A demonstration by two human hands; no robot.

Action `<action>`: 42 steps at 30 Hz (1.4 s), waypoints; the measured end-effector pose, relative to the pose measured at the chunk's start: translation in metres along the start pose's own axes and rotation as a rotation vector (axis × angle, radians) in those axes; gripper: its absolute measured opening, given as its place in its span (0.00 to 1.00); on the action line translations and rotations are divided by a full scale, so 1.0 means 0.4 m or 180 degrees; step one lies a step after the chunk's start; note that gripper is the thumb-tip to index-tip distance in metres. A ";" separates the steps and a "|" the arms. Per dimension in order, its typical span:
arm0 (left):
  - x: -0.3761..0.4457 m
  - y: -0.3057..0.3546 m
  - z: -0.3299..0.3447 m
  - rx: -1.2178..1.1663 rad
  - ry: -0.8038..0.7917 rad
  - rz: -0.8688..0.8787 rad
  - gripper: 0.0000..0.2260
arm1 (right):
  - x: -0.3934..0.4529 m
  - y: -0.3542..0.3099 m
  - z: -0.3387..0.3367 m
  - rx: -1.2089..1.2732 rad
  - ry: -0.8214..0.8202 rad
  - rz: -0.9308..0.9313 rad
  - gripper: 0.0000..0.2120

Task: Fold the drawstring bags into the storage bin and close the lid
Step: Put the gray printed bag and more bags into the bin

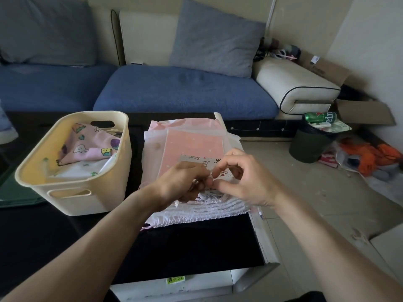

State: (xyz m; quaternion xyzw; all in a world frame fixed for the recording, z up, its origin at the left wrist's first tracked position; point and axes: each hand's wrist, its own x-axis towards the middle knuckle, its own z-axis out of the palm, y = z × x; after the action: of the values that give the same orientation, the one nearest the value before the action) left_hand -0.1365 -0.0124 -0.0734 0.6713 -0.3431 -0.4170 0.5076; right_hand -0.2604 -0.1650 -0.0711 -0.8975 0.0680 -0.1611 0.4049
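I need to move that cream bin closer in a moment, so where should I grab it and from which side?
Take the storage bin by its cut-out handles: one slot faces you in the near end wall, a matching slot sits in the far wall. Come in from the near end, fingers hooked up through the slot. The long walls look smooth and slope outward, so they offer little hold.

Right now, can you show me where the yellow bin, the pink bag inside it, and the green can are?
yellow bin (109, 192), head view, front wall.
pink bag (96, 142), head view, printed cloth middle.
green can (320, 117), head view, side.

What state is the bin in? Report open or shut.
Open: the storage bin has no lid on, and a pink printed bag shows inside.
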 end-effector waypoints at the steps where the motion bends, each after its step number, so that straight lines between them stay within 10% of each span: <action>1: 0.000 -0.001 0.000 -0.0005 -0.0015 0.0007 0.14 | 0.001 -0.001 0.003 0.0023 0.0033 -0.0064 0.06; 12: 0.003 0.002 0.027 -0.0074 -0.0152 0.0133 0.15 | 0.021 0.002 0.005 0.0194 0.0122 -0.0184 0.05; 24: 0.018 -0.010 0.045 -0.0603 -0.0156 0.0078 0.05 | 0.015 0.031 0.028 0.2627 -0.0036 0.0833 0.07; 42: -0.005 -0.016 -0.007 0.0286 0.0112 0.0533 0.03 | 0.007 0.045 0.021 0.0306 0.0100 0.0114 0.08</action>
State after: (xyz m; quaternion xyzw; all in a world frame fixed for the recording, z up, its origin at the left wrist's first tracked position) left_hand -0.1343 -0.0079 -0.0790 0.6696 -0.4075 -0.3454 0.5160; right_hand -0.2548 -0.1715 -0.0891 -0.8730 0.0826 -0.1710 0.4492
